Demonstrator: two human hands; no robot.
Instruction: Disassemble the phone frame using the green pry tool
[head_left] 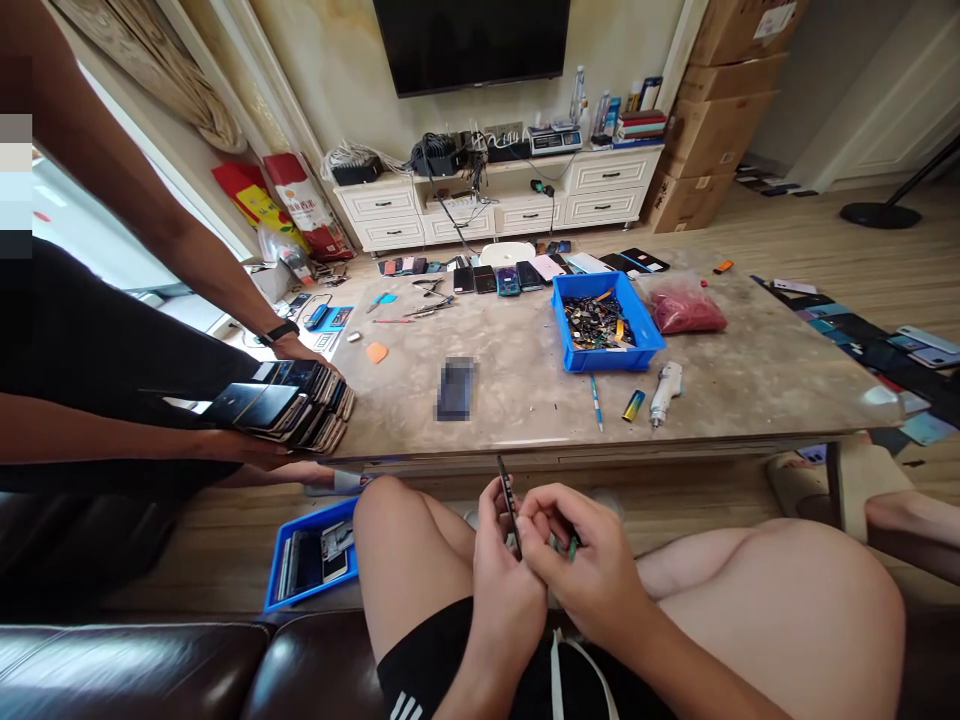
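Observation:
My left hand [504, 570] is closed round a thin dark phone [508, 500], held edge-on above my lap. Against the phone's near side, my right hand [574, 545] has its fingers pinched together. A bit of green and black, perhaps a small tool [574, 546], shows under those fingers; most of it is hidden. On the table beyond, a blurred-out phone [455, 389] lies flat. To the right are a blue pen [596, 403], a small blue-and-yellow object [633, 405] and a white handheld electric screwdriver [665, 395].
A blue bin [566, 357] of small parts stands on the stone-topped table [510, 335] beside a bag of red material [686, 307]. At left, another person's hands hold a stack of phones [292, 400]. Another blue bin [279, 603] sits on the floor.

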